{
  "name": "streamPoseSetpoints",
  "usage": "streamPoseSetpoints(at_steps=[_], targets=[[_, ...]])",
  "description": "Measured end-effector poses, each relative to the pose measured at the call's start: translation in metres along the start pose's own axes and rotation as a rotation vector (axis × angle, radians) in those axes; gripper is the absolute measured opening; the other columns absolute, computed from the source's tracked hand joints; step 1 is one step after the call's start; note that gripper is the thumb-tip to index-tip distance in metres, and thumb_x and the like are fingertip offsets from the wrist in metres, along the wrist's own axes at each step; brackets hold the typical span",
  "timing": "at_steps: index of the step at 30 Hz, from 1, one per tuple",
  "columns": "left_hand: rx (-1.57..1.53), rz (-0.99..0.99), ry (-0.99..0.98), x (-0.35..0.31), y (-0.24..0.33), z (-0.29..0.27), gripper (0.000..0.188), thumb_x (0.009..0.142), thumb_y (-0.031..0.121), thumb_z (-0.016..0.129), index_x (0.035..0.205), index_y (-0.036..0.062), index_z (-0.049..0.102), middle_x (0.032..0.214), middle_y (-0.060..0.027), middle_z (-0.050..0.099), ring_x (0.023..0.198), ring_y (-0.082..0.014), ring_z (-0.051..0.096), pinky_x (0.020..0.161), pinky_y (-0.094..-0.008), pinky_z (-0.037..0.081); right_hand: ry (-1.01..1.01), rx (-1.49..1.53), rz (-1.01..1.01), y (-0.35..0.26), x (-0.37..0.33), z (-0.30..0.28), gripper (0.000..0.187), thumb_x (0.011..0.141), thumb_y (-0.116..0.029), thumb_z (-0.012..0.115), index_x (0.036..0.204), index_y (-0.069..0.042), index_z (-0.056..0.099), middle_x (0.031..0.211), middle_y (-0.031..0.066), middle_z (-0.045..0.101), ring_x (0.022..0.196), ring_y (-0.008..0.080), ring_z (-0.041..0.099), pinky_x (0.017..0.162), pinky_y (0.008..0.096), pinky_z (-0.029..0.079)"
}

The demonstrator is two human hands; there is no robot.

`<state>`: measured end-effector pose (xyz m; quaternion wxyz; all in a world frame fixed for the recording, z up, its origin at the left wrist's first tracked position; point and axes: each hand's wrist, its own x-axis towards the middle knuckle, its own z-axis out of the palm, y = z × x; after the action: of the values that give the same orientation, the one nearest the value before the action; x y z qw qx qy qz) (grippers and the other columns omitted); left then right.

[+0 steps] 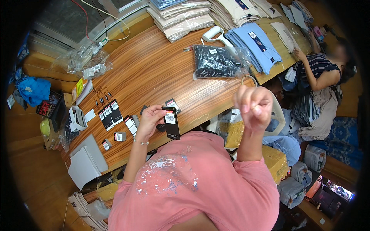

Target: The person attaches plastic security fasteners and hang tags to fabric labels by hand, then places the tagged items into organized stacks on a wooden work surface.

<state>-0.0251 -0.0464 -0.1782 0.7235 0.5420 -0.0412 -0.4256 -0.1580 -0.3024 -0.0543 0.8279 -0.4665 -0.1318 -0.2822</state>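
Between the thumb and fingers of my left hand (151,118) is a black hang tag (173,133) with a white barcode sticker, hanging in front of my pink shirt. My right hand (253,106) is raised off to the right, thumb and fingertips pressed together; whatever they pinch is too small or blurred to make out. Behind the held tag, another black tag (172,103) lies at the table edge. To the left is a fanned row of black tags (111,114) with dark strings. Small stacks of tags (120,136) sit beside them.
A clear bag of black tag strings (219,63) rests on the wooden table (154,73), near a white tape dispenser (214,34). Folded blue shirts (254,44) and bagged garments (179,19) stand at the back. A white chair (278,115) and another person (320,71) are on the right.
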Motion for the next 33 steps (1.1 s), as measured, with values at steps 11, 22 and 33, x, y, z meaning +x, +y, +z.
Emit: streamPoseSetpoints(at_steps=[11,22,33], targets=[[0.043,-0.023,0.059,0.004,-0.007,0.007,0.007,0.083,0.005,0.059,0.089,0.0027,0.057,0.077,-0.0048,0.063,0.060,-0.0048,0.057,0.050,-0.0143,0.045,0.283,-0.237,-0.219,-0.030,-0.009,-0.107,0.008,0.075,-0.006,0.053,0.080,-0.001,0.051,0.072,0.0077,0.051,0.068,0.0162,0.044,0.065,0.0303,0.037],[0.052,-0.066,0.128,0.015,-0.009,0.031,0.007,0.083,0.006,0.058,0.089,0.0029,0.056,0.077,-0.0053,0.064,0.058,-0.0064,0.059,0.049,-0.0151,0.048,0.261,-1.503,0.288,0.046,0.023,-0.218,0.012,0.073,-0.007,0.062,0.085,-0.006,0.066,0.081,0.0082,0.059,0.074,0.0193,0.053,0.069,0.0290,0.042],[0.009,-0.044,0.111,0.011,-0.011,0.025,0.008,0.083,0.007,0.059,0.089,0.0022,0.057,0.078,-0.0043,0.064,0.064,-0.0062,0.059,0.053,-0.0160,0.048,0.039,-1.574,0.591,0.060,0.044,-0.250,0.008,0.071,-0.009,0.062,0.075,-0.003,0.060,0.086,0.0098,0.058,0.084,0.0256,0.052,0.073,0.0348,0.042]])
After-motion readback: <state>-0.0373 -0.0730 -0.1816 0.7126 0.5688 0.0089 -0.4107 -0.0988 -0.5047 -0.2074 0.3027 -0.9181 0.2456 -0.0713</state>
